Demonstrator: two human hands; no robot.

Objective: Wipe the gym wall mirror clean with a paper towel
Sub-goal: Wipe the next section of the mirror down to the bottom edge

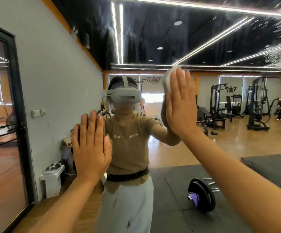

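Note:
The wall mirror [220, 39] fills nearly the whole view and reflects me and the gym. My right hand [180, 105] lies flat with straight fingers, pressing a white paper towel [167, 79] against the glass at head height. Only the towel's upper left edge shows past my fingers. My left hand [90, 145] is flat on the mirror lower down and to the left, fingers straight and together, holding nothing. Wet smears and droplets [277, 52] streak the glass at the upper right.
A black-framed door or panel [18, 115] borders the mirror at the left. In the reflection are a barbell with a black plate [201, 195] on dark floor mats, weight machines [257, 105] at the back right, and a small white stand [52, 179] by the grey wall.

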